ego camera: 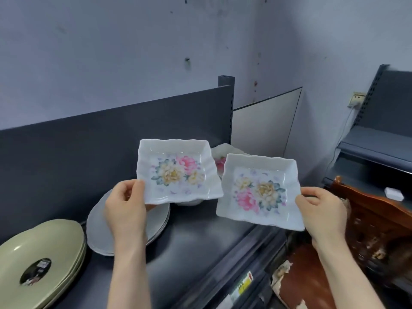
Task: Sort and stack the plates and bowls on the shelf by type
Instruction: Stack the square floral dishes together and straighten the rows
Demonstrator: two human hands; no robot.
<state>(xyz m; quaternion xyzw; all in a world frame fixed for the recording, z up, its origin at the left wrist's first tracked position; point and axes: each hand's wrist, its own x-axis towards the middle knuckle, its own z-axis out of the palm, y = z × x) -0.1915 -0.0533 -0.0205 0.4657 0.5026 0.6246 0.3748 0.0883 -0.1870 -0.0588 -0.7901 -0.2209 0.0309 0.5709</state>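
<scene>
My left hand grips the near left corner of a white square floral plate, held tilted above the dark shelf. My right hand grips the right edge of a second, matching square floral plate, held lower and to the right. Behind and between them, another floral dish rests at the back of the shelf, mostly hidden. A stack of grey round plates lies under my left hand. A stack of green round plates with a dark label sits at the near left.
A dark back panel and an upright post bound the shelf behind. A carved wooden chair stands to the right below. Another grey shelving unit is at the far right, by a wall socket.
</scene>
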